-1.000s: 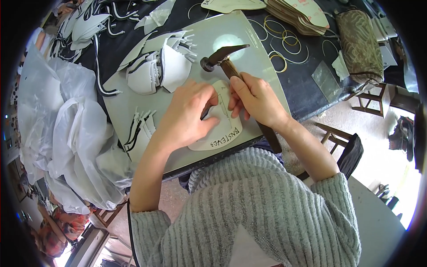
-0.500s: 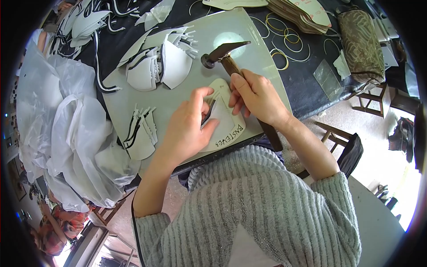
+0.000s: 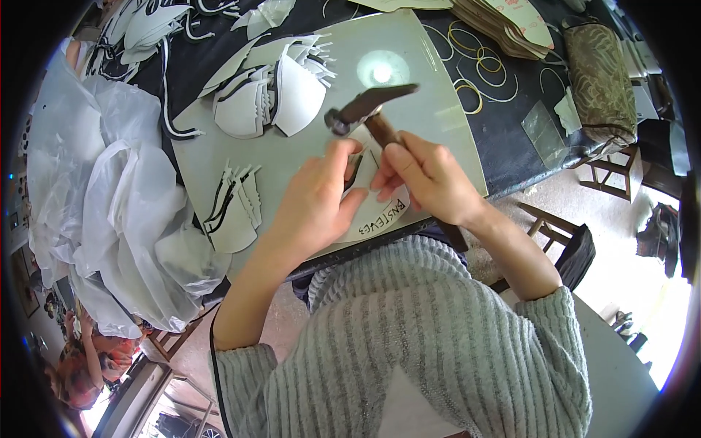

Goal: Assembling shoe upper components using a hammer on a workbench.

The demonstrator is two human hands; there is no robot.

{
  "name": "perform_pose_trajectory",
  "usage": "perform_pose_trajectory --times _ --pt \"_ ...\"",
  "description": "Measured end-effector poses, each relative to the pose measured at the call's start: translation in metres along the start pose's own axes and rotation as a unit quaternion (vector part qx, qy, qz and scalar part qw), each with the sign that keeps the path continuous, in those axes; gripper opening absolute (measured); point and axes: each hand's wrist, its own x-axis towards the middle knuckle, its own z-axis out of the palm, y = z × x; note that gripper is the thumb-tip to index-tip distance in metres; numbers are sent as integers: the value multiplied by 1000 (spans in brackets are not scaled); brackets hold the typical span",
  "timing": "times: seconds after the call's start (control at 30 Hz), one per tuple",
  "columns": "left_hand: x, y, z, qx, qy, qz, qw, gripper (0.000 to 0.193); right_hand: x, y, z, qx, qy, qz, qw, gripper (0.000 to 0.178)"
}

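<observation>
My right hand (image 3: 438, 179) is closed round the wooden handle of a hammer (image 3: 383, 131). Its dark metal head is over the upper end of a cream pattern board (image 3: 376, 221) with handwriting along its near edge. On that board lies a white cut piece (image 3: 366, 175) with a black strip at its left side. My left hand (image 3: 310, 201) bends over this piece, thumb and forefinger at its edge and the other fingers curled, partly hidden. The right fingertips are near the piece's right side; whether they touch it I cannot tell.
A grey board (image 3: 445, 139) covers the near tabletop. On it sit a white stack of strip-edged pieces (image 3: 299, 98) and a smaller stack (image 3: 235, 219). Plastic bags (image 3: 124, 212) heap at left. Thin rings (image 3: 475, 98), a patterned roll (image 3: 600, 84) and stacked brown templates (image 3: 504, 29) lie at right.
The hammer head has come down toward the pattern board, now covering its upper end. My left hand stays at the white piece. The whole view has shifted slightly.
</observation>
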Motion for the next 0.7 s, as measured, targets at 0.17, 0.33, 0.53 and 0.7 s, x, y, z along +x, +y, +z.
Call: perform_pose_trajectory --times 0.17,0.33,0.53,0.7 --pt "-6 7 6 67 82 43 993 51 0 3 8 -56 4 3 998 31" --pt "-26 11 -12 0 37 -104 994 49 -2 2 12 -65 2 5 998 31" --pt "-37 2 -10 -82 49 -160 983 47 -1 2 13 -66 3 6 998 32" --pt "-39 2 -10 -81 58 -157 982 44 -1 2 14 -57 3 17 998 33"
